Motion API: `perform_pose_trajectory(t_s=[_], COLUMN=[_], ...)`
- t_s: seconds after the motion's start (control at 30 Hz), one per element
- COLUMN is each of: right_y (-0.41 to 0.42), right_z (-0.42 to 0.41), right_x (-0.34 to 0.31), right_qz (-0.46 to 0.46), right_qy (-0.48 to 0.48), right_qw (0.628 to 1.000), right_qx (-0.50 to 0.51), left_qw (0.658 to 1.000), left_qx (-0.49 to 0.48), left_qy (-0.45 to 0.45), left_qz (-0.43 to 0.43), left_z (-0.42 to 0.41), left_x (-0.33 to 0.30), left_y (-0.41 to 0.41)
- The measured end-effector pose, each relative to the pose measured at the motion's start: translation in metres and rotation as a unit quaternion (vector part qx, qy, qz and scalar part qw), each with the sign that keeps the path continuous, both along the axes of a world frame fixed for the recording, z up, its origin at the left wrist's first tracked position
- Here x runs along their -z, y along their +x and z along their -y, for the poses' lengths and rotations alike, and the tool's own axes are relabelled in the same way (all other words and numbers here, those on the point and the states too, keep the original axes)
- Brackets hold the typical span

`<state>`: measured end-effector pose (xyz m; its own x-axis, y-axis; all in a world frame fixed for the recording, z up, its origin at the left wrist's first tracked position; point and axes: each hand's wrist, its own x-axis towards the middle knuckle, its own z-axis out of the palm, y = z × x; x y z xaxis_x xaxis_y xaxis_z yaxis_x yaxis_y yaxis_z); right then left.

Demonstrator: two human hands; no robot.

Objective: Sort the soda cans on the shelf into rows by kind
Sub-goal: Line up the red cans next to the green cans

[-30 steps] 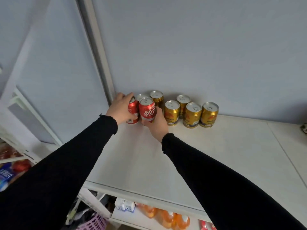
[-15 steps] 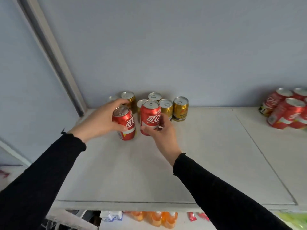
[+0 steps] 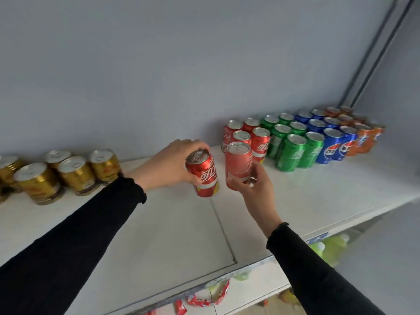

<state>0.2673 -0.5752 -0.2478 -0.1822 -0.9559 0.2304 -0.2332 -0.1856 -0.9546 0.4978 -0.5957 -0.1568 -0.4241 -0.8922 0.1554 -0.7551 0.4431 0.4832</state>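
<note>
My left hand (image 3: pixel 168 165) grips a red cola can (image 3: pixel 204 176), tilted, just above the white shelf (image 3: pixel 159 235). My right hand (image 3: pixel 254 189) holds a second red cola can (image 3: pixel 238 161) upright, close in front of the row of red cans (image 3: pixel 247 137). To the right of the red ones stand rows of green cans (image 3: pixel 293 146), blue cans (image 3: pixel 329 137) and orange cans (image 3: pixel 363 135). A cluster of gold cans (image 3: pixel 56 173) stands at the far left by the wall.
A grey back wall (image 3: pixel 181 64) closes the shelf behind the cans. A vertical post (image 3: pixel 372 55) rises at the right end. Below the shelf edge, a lower shelf shows red packets (image 3: pixel 204 296) and yellow-green items (image 3: pixel 329 248).
Both hands have carried their red cans rightward, away from the gold cans and up to the red row. The view has swung right, bringing the green, blue and orange rows into sight.
</note>
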Motion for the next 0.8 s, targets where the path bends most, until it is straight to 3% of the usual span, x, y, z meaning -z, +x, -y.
perform_pose_trajectory(t_s=[0.2, 0.4, 0.67, 0.8], right_y=[-0.102, -0.117, -0.127, -0.127], right_z=[0.044, 0.077, 0.075, 0.075], right_x=[0.016, 0.026, 0.036, 0.032], right_qz=[0.0, -0.023, -0.148, -0.202], right_qy=[0.036, 0.024, -0.032, -0.039], right_qw=[0.999, 0.999, 0.988, 0.977], right_qx=[-0.016, -0.024, 0.006, 0.053], left_qw=[0.995, 0.987, 0.987, 0.986], left_qx=[0.002, -0.04, -0.09, -0.118], left_qy=[-0.034, -0.025, -0.003, -0.044], left_qz=[0.09, 0.151, 0.131, 0.107], left_z=[0.045, 0.066, 0.068, 0.065], left_x=[0.01, 0.009, 0.016, 0.023], left_y=[-0.11, -0.158, -0.169, -0.174])
